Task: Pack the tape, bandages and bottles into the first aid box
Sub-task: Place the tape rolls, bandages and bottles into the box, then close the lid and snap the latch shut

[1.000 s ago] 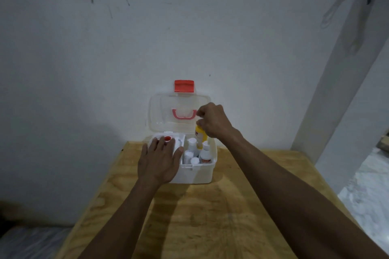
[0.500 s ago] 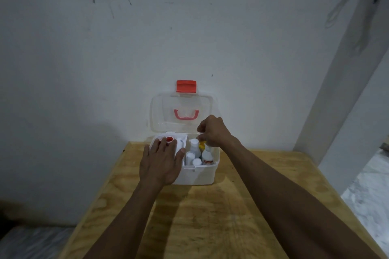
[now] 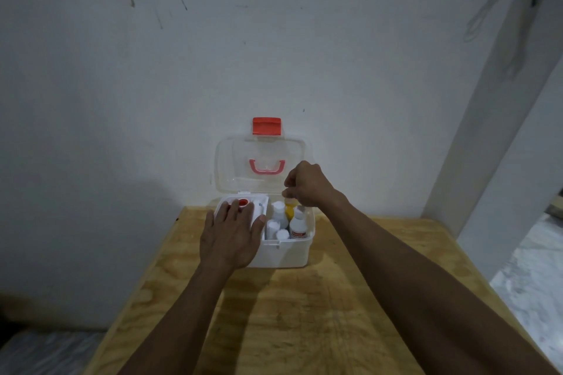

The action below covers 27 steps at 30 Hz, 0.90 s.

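Note:
The white first aid box (image 3: 286,256) stands open at the far edge of the wooden table (image 3: 304,320), its clear lid (image 3: 240,161) leaning on the wall. My left hand (image 3: 231,237) lies flat, fingers spread, on the white tray (image 3: 262,206) in the box's left half, beside a small red-capped item (image 3: 243,202). Several white bottles (image 3: 278,212) stand upright in the right half. My right hand (image 3: 307,186) pinches the top of a yellow bottle (image 3: 289,211) that stands among them at the back.
The lid carries a red latch (image 3: 266,126) and a pink handle (image 3: 267,168). A white wall rises directly behind the box. A white pillar (image 3: 487,131) stands at the right, with pale floor (image 3: 536,277) beyond the table's right edge.
My right hand has lowered the yellow bottle from above the box down among the white bottles. My left hand has stayed on the tray.

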Motion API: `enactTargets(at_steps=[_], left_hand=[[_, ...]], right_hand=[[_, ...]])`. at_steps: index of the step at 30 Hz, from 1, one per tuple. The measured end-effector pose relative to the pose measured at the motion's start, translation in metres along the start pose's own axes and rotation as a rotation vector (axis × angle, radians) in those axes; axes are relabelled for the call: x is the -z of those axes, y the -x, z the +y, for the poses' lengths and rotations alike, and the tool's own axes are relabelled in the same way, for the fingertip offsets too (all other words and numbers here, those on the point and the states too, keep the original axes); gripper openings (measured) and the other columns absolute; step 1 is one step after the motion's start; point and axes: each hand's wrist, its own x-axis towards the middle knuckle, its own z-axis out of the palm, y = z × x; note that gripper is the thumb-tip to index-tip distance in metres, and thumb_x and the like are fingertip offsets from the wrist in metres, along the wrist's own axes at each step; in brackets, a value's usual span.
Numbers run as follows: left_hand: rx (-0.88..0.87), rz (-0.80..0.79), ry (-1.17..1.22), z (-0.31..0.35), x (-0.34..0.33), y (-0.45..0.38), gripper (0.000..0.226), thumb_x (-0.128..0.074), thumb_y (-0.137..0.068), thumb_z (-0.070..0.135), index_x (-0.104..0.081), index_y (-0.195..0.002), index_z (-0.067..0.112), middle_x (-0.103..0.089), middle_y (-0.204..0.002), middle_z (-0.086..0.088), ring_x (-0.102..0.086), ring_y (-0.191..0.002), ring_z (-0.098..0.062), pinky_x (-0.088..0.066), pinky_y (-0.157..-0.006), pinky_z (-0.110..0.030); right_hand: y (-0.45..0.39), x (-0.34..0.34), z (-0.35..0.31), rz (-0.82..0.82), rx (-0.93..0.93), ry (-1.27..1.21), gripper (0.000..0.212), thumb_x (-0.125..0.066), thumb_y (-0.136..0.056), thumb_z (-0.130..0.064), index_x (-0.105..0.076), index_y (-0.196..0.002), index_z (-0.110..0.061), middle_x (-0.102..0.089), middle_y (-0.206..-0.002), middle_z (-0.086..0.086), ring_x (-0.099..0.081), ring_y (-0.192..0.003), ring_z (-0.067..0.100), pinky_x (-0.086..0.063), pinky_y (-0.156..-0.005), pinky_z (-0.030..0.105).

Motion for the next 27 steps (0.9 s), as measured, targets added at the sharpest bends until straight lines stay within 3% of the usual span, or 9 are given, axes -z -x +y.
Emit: enactTargets(at_steps=[3,8,14,17,23,27], left_hand=[[-0.006,0.008,-0.006,0.000,0.001,0.000,0.064,-0.008,-0.095,0.058,-0.029,-0.148,0.028,-0.028,-0.159,-0.003,-0.020,-0.148,-0.026,-0.016,-0.119,-0.052],[-0.011,0.017,-0.014,0.001,0.001,0.001,0.062,-0.009,-0.096,0.057,-0.032,-0.146,0.028,-0.031,-0.157,-0.002,-0.023,-0.146,-0.026,-0.017,-0.117,-0.052],[-0.025,0.069,-0.042,0.001,0.004,0.002,0.063,-0.009,-0.095,0.056,-0.040,-0.140,0.027,-0.041,-0.151,-0.001,-0.034,-0.140,-0.025,-0.026,-0.112,-0.048],[-0.031,0.077,-0.033,0.001,0.003,0.001,0.062,-0.009,-0.094,0.056,-0.040,-0.140,0.027,-0.042,-0.151,-0.001,-0.035,-0.140,-0.025,-0.026,-0.112,-0.048],[-0.048,0.069,-0.026,-0.001,0.005,0.000,0.071,-0.001,-0.090,0.057,-0.038,-0.142,0.027,-0.039,-0.153,-0.002,-0.032,-0.142,-0.025,-0.024,-0.114,-0.047],[-0.043,0.039,-0.021,-0.002,0.003,-0.001,0.070,-0.001,-0.091,0.058,-0.034,-0.145,0.029,-0.034,-0.156,-0.002,-0.025,-0.146,-0.025,-0.019,-0.116,-0.048]], right_hand=[[-0.006,0.009,-0.010,0.148,0.083,-0.035,0.022,-0.073,-0.086,-0.012,-0.072,-0.105,-0.001,-0.073,-0.106,0.015,-0.070,-0.093,0.025,-0.056,-0.087,0.033],[-0.029,0.025,-0.036,0.411,0.144,-0.003,0.031,-0.065,-0.091,-0.018,-0.062,-0.120,-0.006,-0.065,-0.117,0.014,-0.059,-0.108,0.029,-0.048,-0.090,0.037],[-0.056,0.028,-0.050,0.334,-0.035,-0.177,0.034,-0.065,-0.091,-0.025,-0.049,-0.119,-0.014,-0.064,-0.112,0.011,-0.063,-0.097,0.029,-0.055,-0.086,0.047],[-0.060,0.030,-0.051,0.316,-0.090,-0.245,0.032,-0.063,-0.093,-0.027,-0.049,-0.120,-0.016,-0.063,-0.114,0.009,-0.060,-0.101,0.027,-0.051,-0.091,0.046],[-0.060,0.033,-0.046,0.357,-0.111,-0.348,0.032,-0.058,-0.093,-0.040,-0.060,-0.117,-0.020,-0.065,-0.119,0.001,-0.060,-0.111,0.025,-0.047,-0.097,0.048],[-0.049,0.032,-0.039,0.366,-0.041,-0.407,0.023,-0.063,-0.092,-0.035,-0.072,-0.102,-0.016,-0.074,-0.098,0.000,-0.067,-0.095,0.020,-0.053,-0.090,0.046]])
